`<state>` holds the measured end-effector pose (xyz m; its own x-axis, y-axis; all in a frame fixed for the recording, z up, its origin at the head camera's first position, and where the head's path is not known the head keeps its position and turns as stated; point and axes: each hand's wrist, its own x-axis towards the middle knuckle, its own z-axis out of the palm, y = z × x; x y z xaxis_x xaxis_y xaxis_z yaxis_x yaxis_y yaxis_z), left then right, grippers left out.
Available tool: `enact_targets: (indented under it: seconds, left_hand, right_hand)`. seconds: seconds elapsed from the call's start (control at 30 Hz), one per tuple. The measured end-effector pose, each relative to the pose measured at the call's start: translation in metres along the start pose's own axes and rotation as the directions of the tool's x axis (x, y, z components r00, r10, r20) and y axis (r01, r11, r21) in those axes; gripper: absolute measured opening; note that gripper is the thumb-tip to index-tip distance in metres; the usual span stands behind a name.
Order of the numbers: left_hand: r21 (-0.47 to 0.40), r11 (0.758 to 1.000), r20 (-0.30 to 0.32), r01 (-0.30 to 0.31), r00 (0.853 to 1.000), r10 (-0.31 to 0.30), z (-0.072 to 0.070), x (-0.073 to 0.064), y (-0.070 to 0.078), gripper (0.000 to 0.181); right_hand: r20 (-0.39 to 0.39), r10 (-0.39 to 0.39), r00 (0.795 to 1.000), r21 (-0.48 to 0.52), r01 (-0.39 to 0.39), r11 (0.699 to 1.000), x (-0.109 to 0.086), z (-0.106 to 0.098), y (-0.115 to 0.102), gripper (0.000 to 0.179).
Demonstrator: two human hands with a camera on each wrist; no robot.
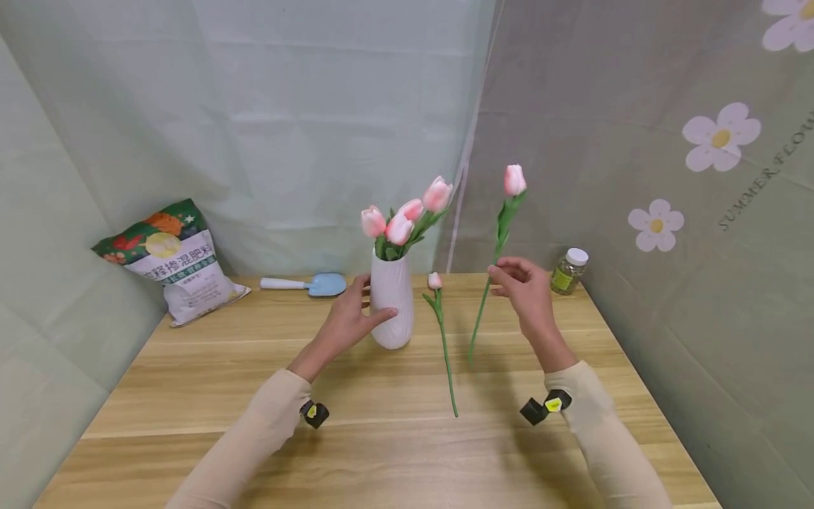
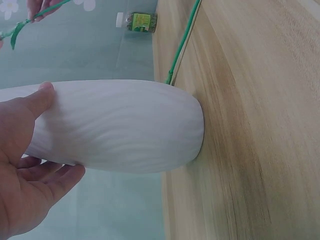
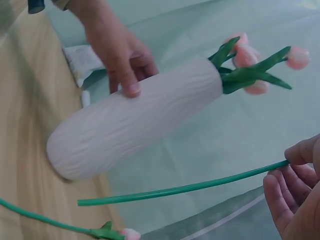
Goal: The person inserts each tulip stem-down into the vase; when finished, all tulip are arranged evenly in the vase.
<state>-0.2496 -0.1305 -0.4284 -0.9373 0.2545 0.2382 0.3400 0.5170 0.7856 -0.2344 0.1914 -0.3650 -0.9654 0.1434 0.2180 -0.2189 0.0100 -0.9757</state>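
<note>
A white ridged vase (image 1: 393,290) stands upright on the wooden table with several pink tulips (image 1: 399,230) in its mouth. My left hand (image 1: 346,319) holds it from the left side, thumb across the front and fingers behind, as the left wrist view shows on the vase wall (image 2: 120,125). To the right of the vase, my right hand (image 1: 526,288) pinches the green stem (image 3: 185,188) of a single pink tulip (image 1: 514,182) between thumb and fingertips. That tulip is upright, its stem end hanging down. Another tulip (image 1: 435,281) lies on the table between vase and right hand.
A blue trowel (image 1: 327,284) with a white handle lies at the back, left of the vase. Further left leans a fertilizer bag (image 1: 184,272). A small white-lidded jar (image 1: 568,272) stands at the back right. Fabric walls border the table (image 1: 407,459).
</note>
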Motion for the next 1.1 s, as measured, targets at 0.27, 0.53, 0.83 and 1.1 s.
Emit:
enact_targets:
  seconds: [0.27,0.53,0.83,1.1]
  left_hand:
    - [-0.004,1.000,0.005,0.004,1.000,-0.004,-0.001,0.000,-0.001,0.085]
    - [-0.003,1.000,0.001,0.001,1.000,-0.001,0.000,0.000,-0.002,0.086]
    - [0.000,1.000,0.006,0.002,1.000,-0.002,0.000,0.000,-0.002,0.087]
    - [-0.009,1.000,-0.004,-0.016,1.000,0.016,0.000,-0.001,0.000,0.087]
  right_hand:
    - [-0.023,-0.113,0.993,0.137,0.115,0.984,-0.001,0.004,-0.019,0.007]
    - [-0.050,-0.216,0.975,0.241,0.222,0.945,-0.003,0.012,-0.037,0.010]
    - [-0.093,-0.294,0.951,0.274,0.308,0.911,-0.002,0.019,-0.058,0.010]
    - [-0.102,-0.341,0.934,0.282,0.356,0.891,0.000,0.027,-0.074,0.007]
